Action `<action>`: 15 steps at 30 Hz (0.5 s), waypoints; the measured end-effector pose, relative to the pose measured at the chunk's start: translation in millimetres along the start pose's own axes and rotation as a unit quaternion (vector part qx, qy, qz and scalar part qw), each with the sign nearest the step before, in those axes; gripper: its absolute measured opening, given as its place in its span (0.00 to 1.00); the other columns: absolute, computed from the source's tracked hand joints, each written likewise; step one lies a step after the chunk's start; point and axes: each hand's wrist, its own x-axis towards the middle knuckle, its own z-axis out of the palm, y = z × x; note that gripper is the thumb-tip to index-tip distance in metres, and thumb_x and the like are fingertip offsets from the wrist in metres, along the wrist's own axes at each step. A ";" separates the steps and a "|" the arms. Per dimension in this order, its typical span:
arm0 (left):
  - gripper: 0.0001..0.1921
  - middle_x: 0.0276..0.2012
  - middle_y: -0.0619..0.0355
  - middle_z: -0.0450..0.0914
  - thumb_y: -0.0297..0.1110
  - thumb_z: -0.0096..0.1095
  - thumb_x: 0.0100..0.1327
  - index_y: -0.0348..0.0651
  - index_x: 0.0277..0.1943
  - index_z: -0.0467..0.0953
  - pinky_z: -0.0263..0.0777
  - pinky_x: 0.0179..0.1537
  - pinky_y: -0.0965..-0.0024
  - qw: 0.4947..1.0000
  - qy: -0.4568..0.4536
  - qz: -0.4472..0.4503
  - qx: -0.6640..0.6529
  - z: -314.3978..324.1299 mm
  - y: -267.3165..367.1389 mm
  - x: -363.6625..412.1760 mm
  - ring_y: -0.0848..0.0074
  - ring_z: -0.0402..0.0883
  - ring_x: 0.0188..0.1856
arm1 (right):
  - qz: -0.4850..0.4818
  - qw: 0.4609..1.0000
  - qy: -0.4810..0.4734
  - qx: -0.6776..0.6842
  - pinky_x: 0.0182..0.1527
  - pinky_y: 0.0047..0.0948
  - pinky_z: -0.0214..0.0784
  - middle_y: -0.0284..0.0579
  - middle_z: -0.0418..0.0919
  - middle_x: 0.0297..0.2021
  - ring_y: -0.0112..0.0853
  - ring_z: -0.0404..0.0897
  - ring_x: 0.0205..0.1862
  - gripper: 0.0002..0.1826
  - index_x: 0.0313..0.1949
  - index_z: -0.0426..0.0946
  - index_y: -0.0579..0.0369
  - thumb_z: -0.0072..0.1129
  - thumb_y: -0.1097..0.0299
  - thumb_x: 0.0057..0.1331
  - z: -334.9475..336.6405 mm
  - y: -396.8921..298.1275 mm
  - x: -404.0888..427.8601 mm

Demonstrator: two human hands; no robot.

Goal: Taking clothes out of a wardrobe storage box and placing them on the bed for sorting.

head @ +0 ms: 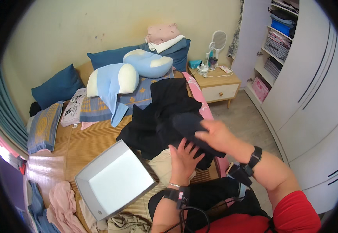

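Observation:
My right hand (215, 135) has its thumb and fingers closed on the edge of a dark navy cloth piece (187, 122), which is blurred. Below and to the left, my left hand (185, 163) is spread flat with its fingers apart, palm side not clearly told, holding nothing. Black garments (145, 125) lie in a spread heap on the bed under and beyond both hands. A beige cloth (160, 166) lies beside my left hand. To the left stands an open, empty white box (119, 177) with grey outer walls.
Pink (62, 198), blue (39, 201) and olive (128, 224) clothes lie at the lower left. Light-blue pillows (107, 80) rest at the bed's far side. A wooden nightstand (215, 81) and an open wardrobe with shelves (273, 52) stand on the right.

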 end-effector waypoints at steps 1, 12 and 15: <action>0.35 0.60 0.52 0.59 0.63 0.37 0.61 0.43 0.62 0.54 0.48 0.62 0.57 0.994 -0.089 0.002 -0.066 1.2 0.1 0.7 0.62 0.60 0.60 | -0.074 0.996 -0.024 -0.040 0.42 0.30 0.68 0.51 0.76 0.37 0.39 0.76 0.40 0.17 0.43 0.74 0.57 0.57 0.65 0.55 10.5 4.7 -5.4; 0.38 0.59 0.52 0.60 0.65 0.34 0.59 0.43 0.62 0.54 0.51 0.61 0.58 0.992 -0.048 0.115 -0.025 -14.5 8.5 6.9 0.62 0.60 0.60 | 0.055 0.973 -0.041 0.222 0.44 0.18 0.66 0.37 0.76 0.37 0.22 0.74 0.40 0.13 0.43 0.74 0.59 0.53 0.78 0.57 2.8 -9.8 -18.4; 0.37 0.59 0.52 0.61 0.65 0.35 0.60 0.43 0.62 0.54 0.51 0.61 0.58 0.991 -0.049 0.117 -0.032 -10.4 11.2 5.3 0.62 0.60 0.60 | -0.030 0.996 -0.081 0.035 0.47 0.24 0.65 0.41 0.74 0.41 0.29 0.73 0.44 0.17 0.44 0.73 0.54 0.58 0.77 0.52 6.3 -16.4 -25.6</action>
